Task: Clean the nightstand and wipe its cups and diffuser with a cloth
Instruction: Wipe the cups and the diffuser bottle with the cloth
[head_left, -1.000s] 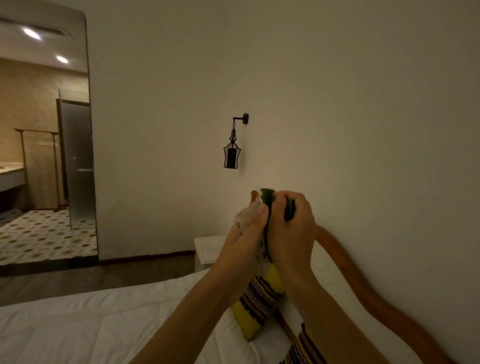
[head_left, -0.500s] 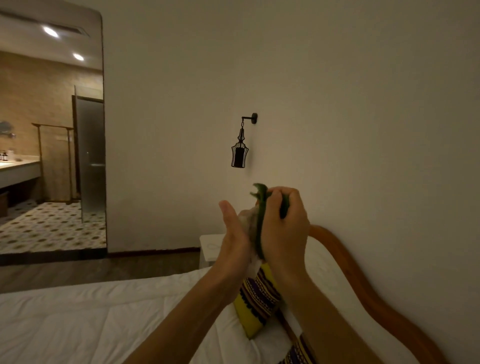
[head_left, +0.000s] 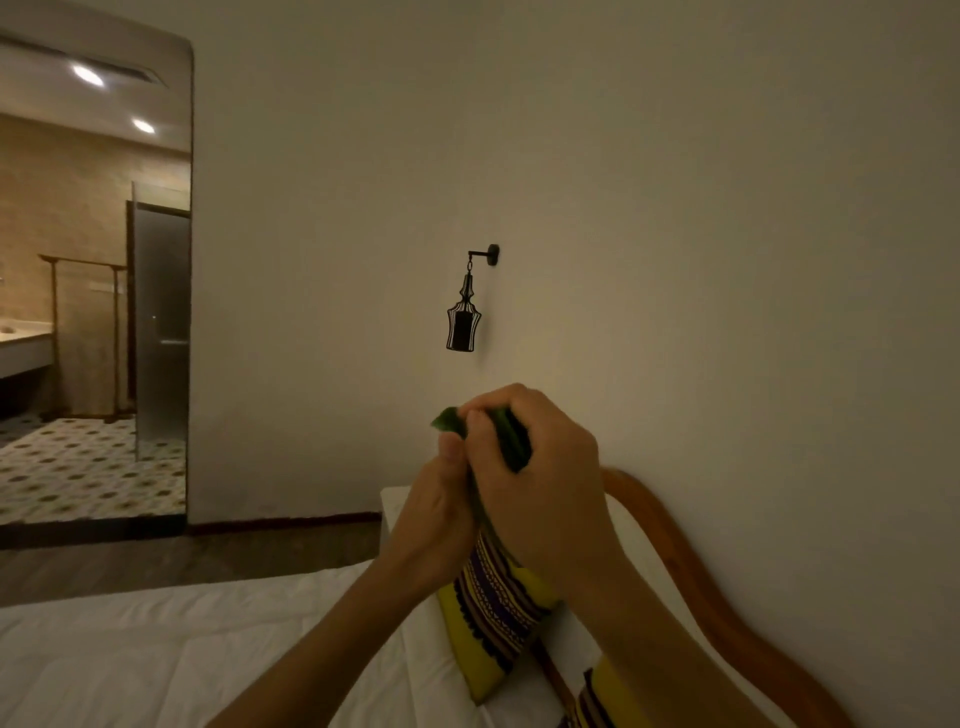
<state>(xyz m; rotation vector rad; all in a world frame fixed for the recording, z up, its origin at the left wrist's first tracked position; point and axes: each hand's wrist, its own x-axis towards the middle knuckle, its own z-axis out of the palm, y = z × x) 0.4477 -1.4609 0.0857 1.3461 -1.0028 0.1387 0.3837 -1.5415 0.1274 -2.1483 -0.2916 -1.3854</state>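
Nightstand (head_left: 400, 506), a white corner at our 12 o'clock, sat beyond the bed (head_left: 156, 644), mostly hidden behind our hands; its cups and diffuser we could not see. We judged the wiping midway at best. Our left hand (head_left: 434, 525) pressed its thumb against the green cloth (head_left: 511, 441), and our right hand (head_left: 540, 483) gripped it, curled tight. A striped yellow cushion (head_left: 493, 608) and the wooden headboard (head_left: 691, 566) lay at 1 o'clock, a wall lantern (head_left: 462, 322) above.

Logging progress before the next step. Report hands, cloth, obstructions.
Right hand grips dark green cloth, raised mid-air. Left hand pressed against it; whether it holds anything is hidden. White nightstand mostly hidden behind both hands. Cups, diffuser not visible.
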